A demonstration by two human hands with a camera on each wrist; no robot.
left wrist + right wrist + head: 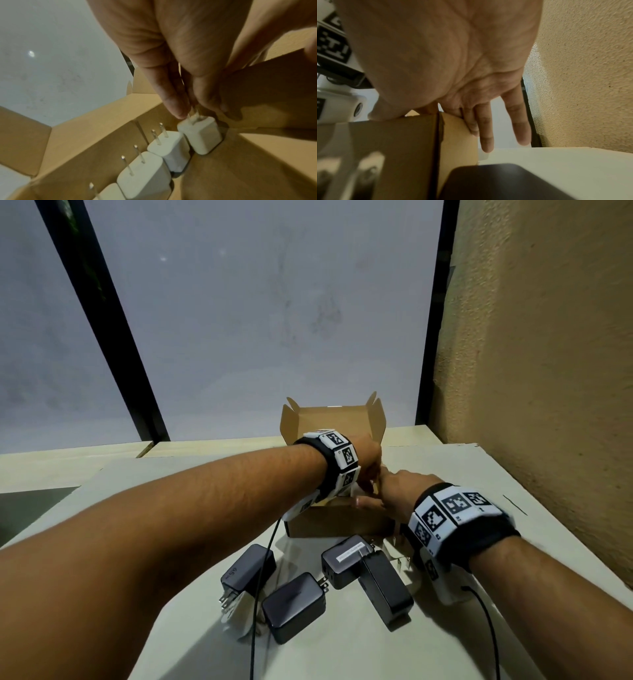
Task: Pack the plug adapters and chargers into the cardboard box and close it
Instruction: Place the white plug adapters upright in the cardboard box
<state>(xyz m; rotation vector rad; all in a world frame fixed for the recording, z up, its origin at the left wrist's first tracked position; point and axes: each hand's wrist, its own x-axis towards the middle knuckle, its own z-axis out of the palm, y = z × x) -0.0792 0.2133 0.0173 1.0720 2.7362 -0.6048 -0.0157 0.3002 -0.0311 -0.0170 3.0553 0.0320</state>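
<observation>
The open cardboard box point(339, 525) stands mid-table with its lid raised at the back. My left hand point(371, 460) reaches inside it. In the left wrist view, that left hand point(192, 112) pinches the prongs of a white plug adapter point(200, 136), which stands at the far end of a row of white adapters point(169, 147) along the box wall point(102, 121). My right hand point(380, 498) holds the box's front right corner, thumb on the front wall point(399, 142), fingers point(485, 135) beside the side wall. Several dark chargers point(294, 606) lie on the table before the box.
A rough tan wall point(548, 371) rises close on the right, and a grey window pane with black frames stands behind the box. White adapters point(400, 563) lie among the dark chargers. Black wrist cables point(260, 577) trail over the pale table point(342, 655).
</observation>
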